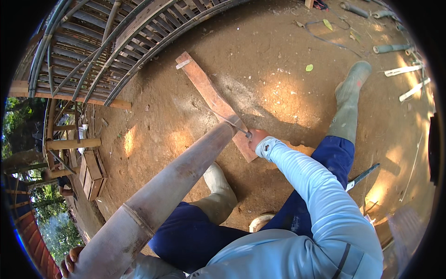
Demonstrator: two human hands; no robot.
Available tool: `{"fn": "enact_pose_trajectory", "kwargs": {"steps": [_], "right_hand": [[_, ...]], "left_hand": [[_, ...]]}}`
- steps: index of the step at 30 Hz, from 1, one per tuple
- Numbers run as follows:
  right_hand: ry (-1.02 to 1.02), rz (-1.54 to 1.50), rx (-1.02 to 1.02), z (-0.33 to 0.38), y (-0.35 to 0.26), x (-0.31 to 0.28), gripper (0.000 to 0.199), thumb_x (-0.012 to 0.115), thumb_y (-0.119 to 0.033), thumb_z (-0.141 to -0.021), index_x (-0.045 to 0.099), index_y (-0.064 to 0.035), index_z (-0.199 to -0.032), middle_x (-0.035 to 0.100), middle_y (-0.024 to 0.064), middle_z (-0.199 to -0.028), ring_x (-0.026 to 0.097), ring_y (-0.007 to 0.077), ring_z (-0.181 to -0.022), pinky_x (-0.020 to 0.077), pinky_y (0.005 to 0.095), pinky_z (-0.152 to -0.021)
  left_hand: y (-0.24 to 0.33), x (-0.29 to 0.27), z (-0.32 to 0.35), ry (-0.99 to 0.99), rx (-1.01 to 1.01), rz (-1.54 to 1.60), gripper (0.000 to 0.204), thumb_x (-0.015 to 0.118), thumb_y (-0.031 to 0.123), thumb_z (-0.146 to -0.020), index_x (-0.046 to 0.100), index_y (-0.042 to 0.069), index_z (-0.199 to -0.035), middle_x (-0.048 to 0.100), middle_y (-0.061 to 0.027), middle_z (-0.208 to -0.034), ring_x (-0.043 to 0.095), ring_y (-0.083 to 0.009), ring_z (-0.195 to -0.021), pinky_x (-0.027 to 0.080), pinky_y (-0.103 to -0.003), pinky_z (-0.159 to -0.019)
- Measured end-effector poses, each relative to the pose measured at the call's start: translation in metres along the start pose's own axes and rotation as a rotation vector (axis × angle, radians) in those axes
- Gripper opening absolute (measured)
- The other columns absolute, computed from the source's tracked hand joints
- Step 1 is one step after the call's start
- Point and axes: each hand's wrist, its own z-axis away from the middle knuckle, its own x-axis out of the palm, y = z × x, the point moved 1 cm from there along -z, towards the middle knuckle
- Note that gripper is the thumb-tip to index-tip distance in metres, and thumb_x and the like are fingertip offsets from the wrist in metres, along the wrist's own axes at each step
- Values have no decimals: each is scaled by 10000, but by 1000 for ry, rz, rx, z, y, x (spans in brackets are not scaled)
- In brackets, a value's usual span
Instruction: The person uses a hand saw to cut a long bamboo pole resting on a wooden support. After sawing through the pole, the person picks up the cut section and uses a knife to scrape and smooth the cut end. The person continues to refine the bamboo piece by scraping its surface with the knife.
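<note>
A thick bamboo pole [172, 172] slants from the lower left to the middle, its far end over a reddish wooden plank [211, 95] on the ground. My left hand [69, 263] is at the lower left edge, its fingers curled round the near end of the pole. In my right hand [258, 138], closed in a fist, is the handle of a long-bladed knife [223, 118]. Seen nearly edge-on, the thin blade crosses at the pole's far end; I cannot tell whether it touches. A small pale strip [183, 64] lies across the plank's far end.
Bamboo slatted furniture [134, 51] stands at the upper left. My boots [348, 102] are planted on the dirt. Cut bamboo pieces [392, 48] lie at the upper right, and a dark-tipped blade-like tool [363, 176] is beside my right leg. A wooden crate [93, 174] sits at the left.
</note>
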Motion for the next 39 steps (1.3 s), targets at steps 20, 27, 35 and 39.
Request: {"fn": "enact_pose_trajectory", "kwargs": {"steps": [20,27,35,39], "right_hand": [[-10,10,54,-1,17,-1,355,590,-155,-743,596,-24,-1073,646,235,-963,618,412,-924,508,436,-771],[135,-496,350,70,39,39,306,710,-164,-709,619,-26,-967,661,129,-839,638,256,-783,502,381,-692],[-28,-443,422,153,12,3,340,759,-240,-690,622,-65,-947,653,88,-865,633,219,-813,504,358,-751],[106,-468,354,163,22,21,284,735,-204,-682,607,-71,-897,635,62,-792,618,208,-748,497,355,-706]], "left_hand": [[-11,7,-9,-198,-28,353,876,728,473,-735,296,168,-1433,391,-101,-1376,446,-354,-1174,320,-525,-1002],[-2,-5,-30,-377,-133,102,1057,681,521,-738,120,-18,-1454,276,-273,-1436,305,-448,-1318,210,-550,-1113],[56,-12,-53,261,-375,68,868,591,428,-838,175,-30,-1447,308,-277,-1441,329,-415,-1329,263,-564,-1097],[65,-19,-36,391,-323,66,827,614,423,-812,288,-59,-1399,392,-270,-1387,397,-370,-1288,277,-546,-1088]]}}
